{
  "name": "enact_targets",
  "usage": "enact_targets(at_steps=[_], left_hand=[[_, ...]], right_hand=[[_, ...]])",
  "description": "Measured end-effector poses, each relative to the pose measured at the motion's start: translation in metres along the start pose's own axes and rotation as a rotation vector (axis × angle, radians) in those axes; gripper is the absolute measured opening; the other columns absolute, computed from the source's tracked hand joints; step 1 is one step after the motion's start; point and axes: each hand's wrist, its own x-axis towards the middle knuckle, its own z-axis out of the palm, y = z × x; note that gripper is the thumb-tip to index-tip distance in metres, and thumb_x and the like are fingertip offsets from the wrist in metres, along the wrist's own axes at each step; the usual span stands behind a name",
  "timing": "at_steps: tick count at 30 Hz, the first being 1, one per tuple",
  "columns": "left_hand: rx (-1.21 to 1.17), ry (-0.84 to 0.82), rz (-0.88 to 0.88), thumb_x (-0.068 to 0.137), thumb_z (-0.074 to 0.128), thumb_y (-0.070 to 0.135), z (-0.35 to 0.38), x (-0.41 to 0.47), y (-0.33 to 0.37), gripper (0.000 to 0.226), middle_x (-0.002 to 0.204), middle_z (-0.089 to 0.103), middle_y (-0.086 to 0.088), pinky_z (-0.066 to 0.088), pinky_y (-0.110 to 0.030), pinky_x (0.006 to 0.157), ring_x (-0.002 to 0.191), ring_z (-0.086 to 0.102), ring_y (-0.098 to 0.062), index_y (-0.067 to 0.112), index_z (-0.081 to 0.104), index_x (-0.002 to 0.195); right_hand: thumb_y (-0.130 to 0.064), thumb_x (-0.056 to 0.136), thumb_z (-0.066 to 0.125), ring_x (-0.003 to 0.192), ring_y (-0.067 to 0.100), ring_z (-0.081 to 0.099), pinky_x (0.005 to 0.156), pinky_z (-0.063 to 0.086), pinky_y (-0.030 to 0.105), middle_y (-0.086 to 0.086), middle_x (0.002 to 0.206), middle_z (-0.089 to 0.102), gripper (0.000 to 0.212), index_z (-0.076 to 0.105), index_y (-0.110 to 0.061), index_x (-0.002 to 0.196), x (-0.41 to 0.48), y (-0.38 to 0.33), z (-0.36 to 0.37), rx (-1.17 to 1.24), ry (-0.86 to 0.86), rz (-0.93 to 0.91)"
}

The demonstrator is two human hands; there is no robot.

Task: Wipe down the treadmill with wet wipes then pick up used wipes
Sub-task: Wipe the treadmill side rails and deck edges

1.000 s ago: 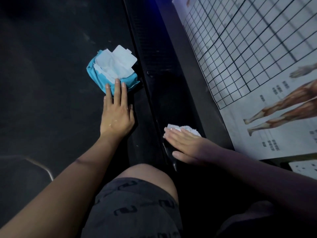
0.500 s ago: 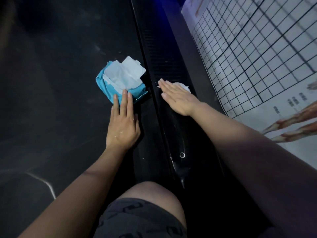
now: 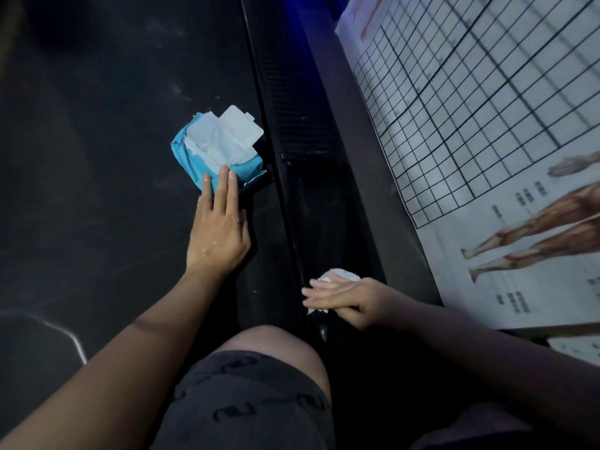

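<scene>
A blue pack of wet wipes (image 3: 194,160) with its white flap open lies on the dark treadmill belt (image 3: 97,157). My left hand (image 3: 217,232) rests flat on the belt, fingers together, its fingertips touching the pack's near edge. The black side rail (image 3: 305,164) of the treadmill runs up the middle of the view. My right hand (image 3: 341,297) presses a crumpled white wipe (image 3: 341,275) flat against the near end of that rail; most of the wipe is hidden under the palm.
A large wall chart (image 3: 487,125) with a grid and drawings of leg muscles stands close on the right, just beyond the rail. My bent knee in dark shorts (image 3: 259,384) fills the bottom centre. A thin pale line (image 3: 65,332) marks the belt at lower left.
My right hand slid with the wipe from far up the rail back down to its near end. The left hand stayed on the belt at the pack.
</scene>
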Motion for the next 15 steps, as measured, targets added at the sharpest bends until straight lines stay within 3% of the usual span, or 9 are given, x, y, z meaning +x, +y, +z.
enact_targets(at_steps=[3, 7, 11, 15], left_hand=[[-0.002, -0.007, -0.007, 0.107, 0.04, 0.021, -0.001, -0.001, 0.001, 0.07, 0.173, 0.001, -0.011, 0.016, -0.053, 0.128, 0.159, -0.004, -0.037, 0.004, 0.003, 0.164], [-0.013, -0.004, -0.004, 0.105, 0.042, 0.02, 0.0, 0.0, 0.001, 0.071, 0.173, 0.002, -0.011, 0.018, -0.054, 0.127, 0.159, -0.003, -0.039, 0.003, 0.005, 0.164], [-0.008, -0.005, -0.003, 0.106, 0.041, 0.021, 0.002, 0.002, -0.001, 0.071, 0.173, 0.001, -0.012, 0.018, -0.054, 0.127, 0.159, -0.005, -0.038, 0.002, 0.005, 0.164], [-0.006, -0.009, 0.0, 0.107, 0.039, 0.023, 0.004, 0.002, -0.003, 0.07, 0.173, -0.001, -0.011, 0.018, -0.053, 0.128, 0.159, -0.007, -0.036, 0.003, 0.003, 0.164]], right_hand=[[0.01, 0.091, 0.057, 0.134, 0.003, 0.051, 0.119, 0.036, 0.033, -0.005, 0.134, 0.065, 0.043, 0.072, -0.012, 0.124, -0.001, 0.005, -0.002, 0.044, 0.115, -0.006], [0.019, 0.082, 0.062, 0.113, 0.008, 0.069, 0.099, 0.055, 0.035, 0.001, 0.111, 0.077, 0.037, 0.079, -0.006, 0.105, 0.005, -0.002, 0.002, 0.056, 0.304, -0.036], [0.006, 0.093, 0.062, 0.104, 0.001, 0.069, 0.094, 0.051, 0.02, -0.01, 0.107, 0.076, 0.036, 0.077, -0.022, 0.109, 0.047, -0.012, -0.032, 0.384, 0.497, 0.255], [0.003, 0.09, 0.057, 0.099, -0.005, 0.066, 0.09, 0.046, 0.01, -0.012, 0.108, 0.075, 0.039, 0.077, -0.021, 0.115, 0.125, 0.017, -0.089, 0.226, 0.847, 0.363]])
